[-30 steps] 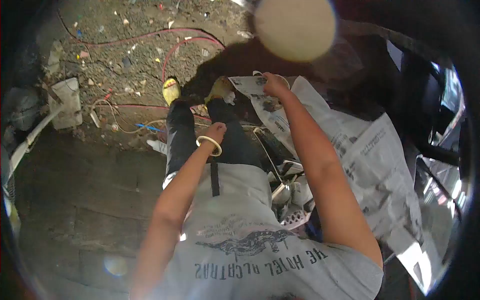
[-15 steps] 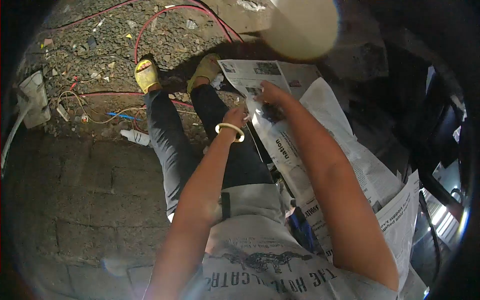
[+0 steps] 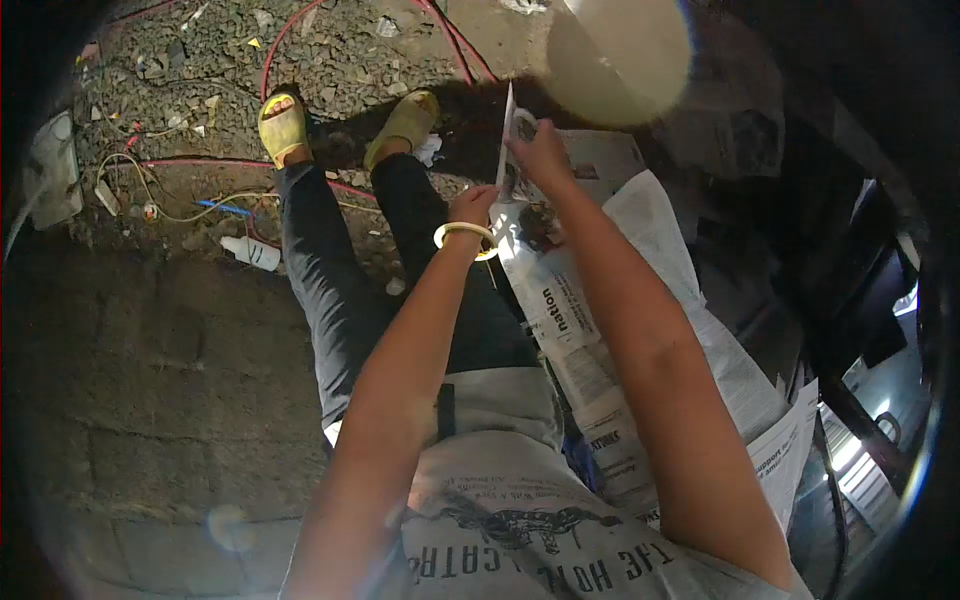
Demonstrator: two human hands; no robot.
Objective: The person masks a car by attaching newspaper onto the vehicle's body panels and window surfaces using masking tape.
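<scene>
Stony ground [image 3: 350,60] extends around the yellow slippers [image 3: 408,122]. Newspaper [image 3: 567,315] is spread beside the person's right leg. The right hand [image 3: 541,155] grasps a white ring [image 3: 522,112]; the left hand [image 3: 472,206] is curled near the paper's edge, but its grip I cannot tell.

Gravelly ground [image 3: 345,60]: red hose [image 3: 205,162], white bottle [image 3: 254,253], thin blue strip [image 3: 225,208], scattered litter [image 3: 387,27]; dark paving [image 3: 200,370] nearer.

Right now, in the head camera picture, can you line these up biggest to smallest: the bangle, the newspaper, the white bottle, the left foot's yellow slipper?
1. newspaper
2. yellow slipper
3. white bottle and bangle: too alike to rank; the bangle is nearer the camera.
</scene>
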